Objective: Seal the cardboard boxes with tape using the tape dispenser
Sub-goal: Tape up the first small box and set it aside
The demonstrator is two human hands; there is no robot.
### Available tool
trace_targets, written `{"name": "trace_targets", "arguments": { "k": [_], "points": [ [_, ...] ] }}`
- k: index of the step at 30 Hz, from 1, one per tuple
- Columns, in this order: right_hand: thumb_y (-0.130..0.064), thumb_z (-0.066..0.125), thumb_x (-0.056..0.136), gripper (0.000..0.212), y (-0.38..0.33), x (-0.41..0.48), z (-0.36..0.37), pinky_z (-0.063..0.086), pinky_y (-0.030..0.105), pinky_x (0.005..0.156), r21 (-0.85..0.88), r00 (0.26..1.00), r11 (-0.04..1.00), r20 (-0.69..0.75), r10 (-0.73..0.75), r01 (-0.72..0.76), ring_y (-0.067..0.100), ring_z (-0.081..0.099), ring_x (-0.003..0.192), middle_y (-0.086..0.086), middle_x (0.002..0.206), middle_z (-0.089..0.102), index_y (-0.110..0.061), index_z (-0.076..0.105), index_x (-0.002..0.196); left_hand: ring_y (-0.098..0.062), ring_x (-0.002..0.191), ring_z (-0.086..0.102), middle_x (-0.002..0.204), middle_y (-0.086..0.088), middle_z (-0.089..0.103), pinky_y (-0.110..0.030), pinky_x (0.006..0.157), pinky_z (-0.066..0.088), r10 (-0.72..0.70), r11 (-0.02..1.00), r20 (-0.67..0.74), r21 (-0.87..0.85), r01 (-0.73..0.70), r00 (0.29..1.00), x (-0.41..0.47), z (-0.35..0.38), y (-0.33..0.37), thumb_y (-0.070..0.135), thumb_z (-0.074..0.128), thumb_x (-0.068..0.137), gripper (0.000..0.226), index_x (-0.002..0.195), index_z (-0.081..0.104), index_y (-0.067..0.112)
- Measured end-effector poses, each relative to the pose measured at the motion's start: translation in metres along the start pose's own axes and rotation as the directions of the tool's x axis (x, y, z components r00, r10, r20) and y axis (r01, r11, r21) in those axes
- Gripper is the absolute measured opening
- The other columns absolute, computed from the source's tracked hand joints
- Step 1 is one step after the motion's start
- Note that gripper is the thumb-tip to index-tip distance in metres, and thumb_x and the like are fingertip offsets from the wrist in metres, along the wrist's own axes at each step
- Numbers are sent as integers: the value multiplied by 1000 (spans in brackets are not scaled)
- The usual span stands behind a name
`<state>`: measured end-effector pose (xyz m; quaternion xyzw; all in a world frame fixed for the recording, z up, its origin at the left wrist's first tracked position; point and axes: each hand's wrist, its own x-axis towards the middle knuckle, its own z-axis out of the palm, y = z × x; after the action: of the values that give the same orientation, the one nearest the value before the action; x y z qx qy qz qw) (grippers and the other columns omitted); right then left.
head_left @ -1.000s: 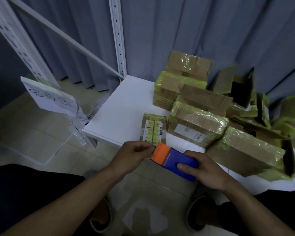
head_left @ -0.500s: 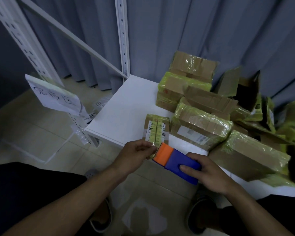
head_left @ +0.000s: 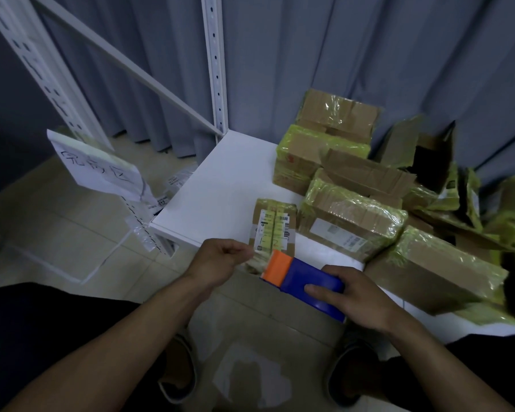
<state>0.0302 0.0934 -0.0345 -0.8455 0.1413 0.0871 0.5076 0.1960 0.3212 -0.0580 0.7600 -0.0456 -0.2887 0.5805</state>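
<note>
Left hand: fingers pinch what seems the tape end (blurred) at the orange mouth.
Right hand: fingers curl round the tape dispenser, just before the desk edge.
Progress: several taped boxes are done; the small box and open boxes are left, I judge.

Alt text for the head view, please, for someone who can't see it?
A person's right hand grips a blue-and-orange tape dispenser while the left hand pinches its tape, beside taped boxes on a white table.
</note>
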Motion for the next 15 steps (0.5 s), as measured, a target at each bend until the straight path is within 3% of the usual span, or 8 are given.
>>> {"name": "trace_targets", "arguments": {
  "k": [5,9,12,15],
  "points": [
    [-54,74,87,33,-2,5,-4,44,15,58,-153,999,988,-19,27,-29,7,64,64,-7,72,68,-22,70,79,6,77,67,84,13,75,-6,65,47,-44,999,-24,-12,44,999,10,-9,-10,11,77,85,9,87,78,19],
    [-68,70,83,46,-9,13,-5,45,21,57,-343,999,939,-44,21,-35,6,63,64,-4,70,66,-23,67,78,8,76,66,88,11,76,-5,60,46,-69,997,-41,-39,68,997,14,-7,-19,13,76,85,8,91,78,16],
    [-79,61,81,55,-19,19,-2,48,25,59,-398,999,917,-44,21,-36,6,63,62,-3,69,66,-24,65,79,6,81,65,91,12,75,-12,67,46,-74,996,-64,-55,70,995,18,-7,-23,15,75,87,7,93,78,18],
    [-88,53,77,68,-28,27,7,49,27,59,-442,996,895,-82,27,-61,7,62,58,-2,66,65,-21,65,76,3,82,64,91,11,73,-8,62,45,-106,992,-70,-69,102,992,22,-7,-32,14,74,88,9,96,77,16]
  ]
}}
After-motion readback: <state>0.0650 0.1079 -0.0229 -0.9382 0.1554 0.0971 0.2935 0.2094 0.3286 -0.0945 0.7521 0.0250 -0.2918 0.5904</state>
